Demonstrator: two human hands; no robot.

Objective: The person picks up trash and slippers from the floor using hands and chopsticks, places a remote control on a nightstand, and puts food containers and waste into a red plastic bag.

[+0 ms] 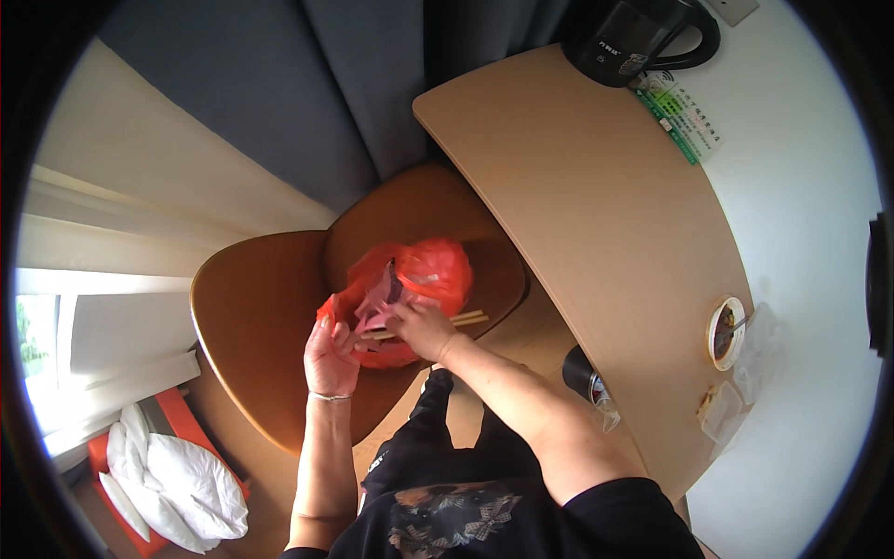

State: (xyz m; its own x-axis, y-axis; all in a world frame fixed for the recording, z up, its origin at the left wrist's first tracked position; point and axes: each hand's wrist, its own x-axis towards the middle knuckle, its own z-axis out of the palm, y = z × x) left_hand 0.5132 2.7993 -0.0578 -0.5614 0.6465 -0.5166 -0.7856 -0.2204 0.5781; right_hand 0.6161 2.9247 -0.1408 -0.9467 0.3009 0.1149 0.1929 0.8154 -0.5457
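A red plastic bag [436, 262] rests on the seat of a brown chair [258, 314]. My left hand [332, 360] pinches the bag's left edge between thumb and fingers. At the bag's open mouth, my right hand [422, 332] grips a pair of light wooden chopsticks [471, 318], which stick out on both sides of the hand. Crumpled, pinkish thin packaging [377, 304] shows inside the bag, just above the right hand's fingers. What lies deeper in the bag is hidden.
To the right stands a curved wooden desk [559, 189]. It bears a black kettle [621, 42], a printed card [677, 119], a round food bowl [726, 333] and a clear plastic container [723, 412]. A black bin [580, 370] is below its edge. White bedding [181, 482] lies lower left.
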